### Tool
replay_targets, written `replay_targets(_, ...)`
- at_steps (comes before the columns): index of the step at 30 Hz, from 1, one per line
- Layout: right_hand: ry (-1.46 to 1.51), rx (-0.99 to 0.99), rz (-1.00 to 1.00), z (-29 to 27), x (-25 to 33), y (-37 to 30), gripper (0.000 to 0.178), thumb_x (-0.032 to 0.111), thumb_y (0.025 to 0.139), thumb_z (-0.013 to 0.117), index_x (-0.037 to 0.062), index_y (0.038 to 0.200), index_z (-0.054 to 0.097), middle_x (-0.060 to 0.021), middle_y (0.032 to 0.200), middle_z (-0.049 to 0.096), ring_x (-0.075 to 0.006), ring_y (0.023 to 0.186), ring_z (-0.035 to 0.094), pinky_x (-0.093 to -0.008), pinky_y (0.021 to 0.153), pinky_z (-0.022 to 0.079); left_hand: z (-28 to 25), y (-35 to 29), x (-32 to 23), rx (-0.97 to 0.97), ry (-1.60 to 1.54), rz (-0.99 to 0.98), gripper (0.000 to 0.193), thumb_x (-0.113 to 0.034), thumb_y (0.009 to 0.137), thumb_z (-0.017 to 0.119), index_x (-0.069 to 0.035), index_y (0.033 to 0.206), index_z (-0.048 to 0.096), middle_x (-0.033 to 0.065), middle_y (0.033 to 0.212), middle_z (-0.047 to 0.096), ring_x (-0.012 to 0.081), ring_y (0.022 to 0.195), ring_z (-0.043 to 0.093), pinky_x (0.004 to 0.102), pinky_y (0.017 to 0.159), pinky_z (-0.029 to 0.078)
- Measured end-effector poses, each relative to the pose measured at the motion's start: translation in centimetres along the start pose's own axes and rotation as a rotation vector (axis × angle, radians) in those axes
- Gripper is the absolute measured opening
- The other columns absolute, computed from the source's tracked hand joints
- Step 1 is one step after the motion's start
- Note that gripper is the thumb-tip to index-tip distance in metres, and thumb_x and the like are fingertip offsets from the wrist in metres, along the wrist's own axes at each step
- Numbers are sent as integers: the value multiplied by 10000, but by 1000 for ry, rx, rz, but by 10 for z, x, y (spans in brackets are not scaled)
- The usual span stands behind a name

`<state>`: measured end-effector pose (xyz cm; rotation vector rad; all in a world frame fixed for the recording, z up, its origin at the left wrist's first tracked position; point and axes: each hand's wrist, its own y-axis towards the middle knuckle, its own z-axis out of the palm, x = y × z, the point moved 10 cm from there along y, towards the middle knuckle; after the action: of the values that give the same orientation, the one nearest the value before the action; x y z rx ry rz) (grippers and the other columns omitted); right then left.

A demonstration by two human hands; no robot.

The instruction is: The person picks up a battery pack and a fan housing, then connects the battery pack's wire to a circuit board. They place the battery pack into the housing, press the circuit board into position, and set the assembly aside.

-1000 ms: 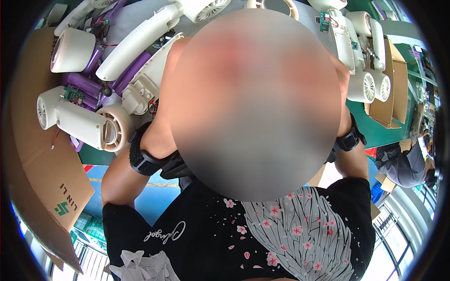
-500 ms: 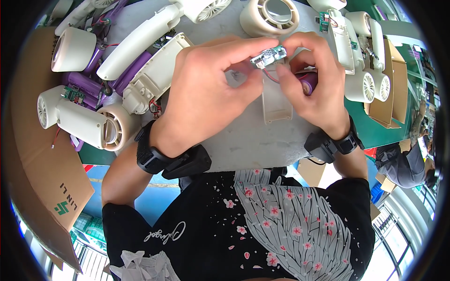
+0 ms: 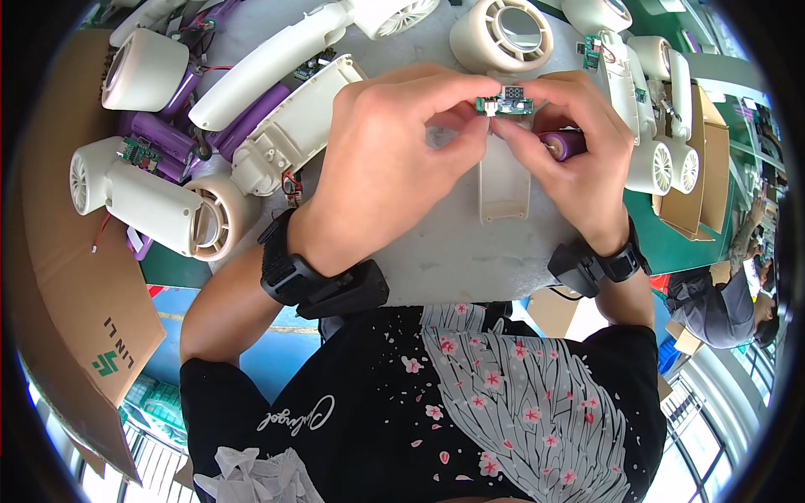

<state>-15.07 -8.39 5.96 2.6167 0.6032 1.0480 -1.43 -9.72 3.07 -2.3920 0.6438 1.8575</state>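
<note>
Between both hands is a small green circuit board (image 3: 521, 106) with a dark block and a white connector on it. My left hand (image 3: 401, 159) pinches the board's left end between thumb and forefinger. At its right end, the thumb and forefinger of my right hand (image 3: 583, 147) are closed on it. A purple cylindrical battery (image 3: 568, 145) is held in the curl of my right hand, its end facing left. Below the board, a cream plastic housing piece (image 3: 503, 194) lies on the grey work surface (image 3: 436, 251); its upper part is partly hidden by my hands.
On the left are cream handheld-fan housings (image 3: 147, 220), purple batteries (image 3: 159, 134) and another green board (image 3: 138, 153). A round fan head (image 3: 501, 35) stands at the back. More fan parts (image 3: 650, 168) and a cardboard box (image 3: 704, 168) are at right. Another person (image 3: 717, 306) sits far right.
The board has turned in my fingers, from its silvery side to a green side with the dark block. The battery's end now points more to the left. The whole view has shifted slightly.
</note>
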Motion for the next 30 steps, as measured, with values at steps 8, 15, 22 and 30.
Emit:
replay_targets(8,13,-14,-5,-2,2,2,416,2,685,817,48,1082,705,-46,886,664,-78,645,591,-201,537,441,0,-1,-8,-4,89,92,323,82,804,665,-19,1109,703,110,985,697,140,834,680,241,746,564)
replay_targets(15,30,-35,-44,-1,7,2,418,-15,660,812,66,1063,736,-45,854,672,-86,672,585,-206,563,452,0,-1,-6,10,93,102,334,82,802,663,-20,1119,700,106,966,697,139,830,677,237,739,560)
replay_targets(22,29,-45,-13,-2,7,2,381,-14,677,808,60,1043,732,-42,854,674,-77,674,590,-198,564,448,0,0,-3,27,57,72,312,75,812,654,-12,1108,703,102,944,697,134,818,672,234,747,556)
replay_targets(30,90,-23,175,2,-8,-1,267,25,773,783,32,1029,709,-12,801,677,-46,681,601,-170,567,429,5,2,-3,38,62,69,308,60,824,650,9,1128,644,93,1025,661,153,911,661,263,814,544)
